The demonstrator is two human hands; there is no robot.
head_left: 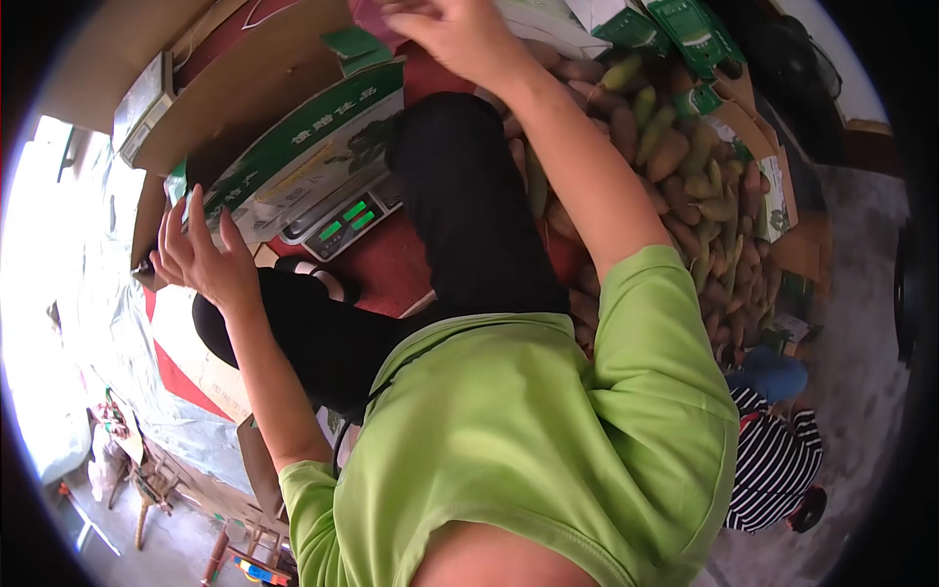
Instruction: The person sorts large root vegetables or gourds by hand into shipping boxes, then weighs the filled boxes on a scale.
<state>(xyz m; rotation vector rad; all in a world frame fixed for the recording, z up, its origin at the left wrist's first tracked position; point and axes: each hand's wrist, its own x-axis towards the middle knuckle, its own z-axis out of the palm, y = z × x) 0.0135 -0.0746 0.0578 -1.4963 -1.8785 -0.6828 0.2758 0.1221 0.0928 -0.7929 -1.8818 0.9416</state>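
Observation:
My left hand (203, 262) is raised with fingers spread at the near left end of an open cardboard carton (308, 132), its fingertips close to a small green flap (176, 182). The carton has a green and white printed side with Chinese characters. My right hand (448, 31) is at the top edge of the view, fingers loosely stretched toward the left above the carton's right end; part of it is cut off. Nothing shows in either hand. Beside the carton's lower side sits a digital scale (347, 223) with lit green displays.
A large heap of brown and green oblong produce (675, 161) lies to my right. More green and white cartons (690, 34) stand behind it. A person in a striped shirt (776, 470) is at the lower right. Plastic sheeting (117, 284) spreads on the left.

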